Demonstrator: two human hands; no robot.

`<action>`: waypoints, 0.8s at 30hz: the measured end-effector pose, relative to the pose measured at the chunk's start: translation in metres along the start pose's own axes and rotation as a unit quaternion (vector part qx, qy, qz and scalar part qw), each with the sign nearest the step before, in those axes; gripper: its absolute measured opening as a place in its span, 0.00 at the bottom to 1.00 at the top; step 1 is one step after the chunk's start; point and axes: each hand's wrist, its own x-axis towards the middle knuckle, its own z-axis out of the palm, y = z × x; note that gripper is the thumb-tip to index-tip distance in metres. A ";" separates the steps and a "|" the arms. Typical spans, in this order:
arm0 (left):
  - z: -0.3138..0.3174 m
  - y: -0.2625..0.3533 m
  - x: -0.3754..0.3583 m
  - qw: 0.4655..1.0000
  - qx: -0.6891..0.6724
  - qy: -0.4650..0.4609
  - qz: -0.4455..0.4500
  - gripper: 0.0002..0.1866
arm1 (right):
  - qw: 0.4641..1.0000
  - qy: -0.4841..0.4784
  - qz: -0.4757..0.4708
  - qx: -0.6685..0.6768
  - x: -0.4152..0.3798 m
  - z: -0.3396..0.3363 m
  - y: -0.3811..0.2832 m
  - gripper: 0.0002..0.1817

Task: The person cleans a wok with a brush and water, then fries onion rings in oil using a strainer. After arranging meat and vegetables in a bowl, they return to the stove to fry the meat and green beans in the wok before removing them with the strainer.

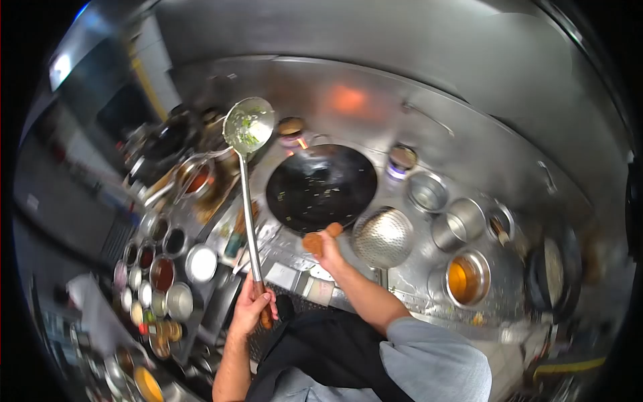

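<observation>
My left hand [253, 307] is wrapped round the wooden handle of a long metal ladle [248, 208]. The ladle reaches up and away from me, and its round bowl holds bits of chopped green and some pale food. To its right a black wok [321, 184] sits on the stove, with scattered small pale and green scraps inside. My right hand [328, 254] is closed on a brown folded cloth [312, 243] at the wok's near rim. Whatever part of the wok lies under the cloth is hidden.
A perforated metal strainer [383, 236] lies right of the wok. Beyond it stand metal pots [459, 224] and a pot of orange-yellow liquid [467, 278]. Several seasoning bowls [162, 273] crowd the left, near a white bowl [201, 263]. A steel splashback [375, 94] rises behind.
</observation>
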 end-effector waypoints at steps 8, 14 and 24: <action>-0.016 0.007 0.158 0.961 0.251 -0.108 -0.047 0.38 | 0.998 -0.024 0.044 -0.046 0.038 0.025 0.003 0.27; 0.066 0.037 0.335 0.771 0.572 -0.227 0.165 0.33 | 0.983 0.093 -0.055 -0.148 -0.069 0.004 0.003 0.35; 0.226 -0.053 0.557 0.717 0.597 -0.333 -0.138 0.11 | 0.858 0.400 -0.204 0.249 -0.301 -0.049 0.137 0.27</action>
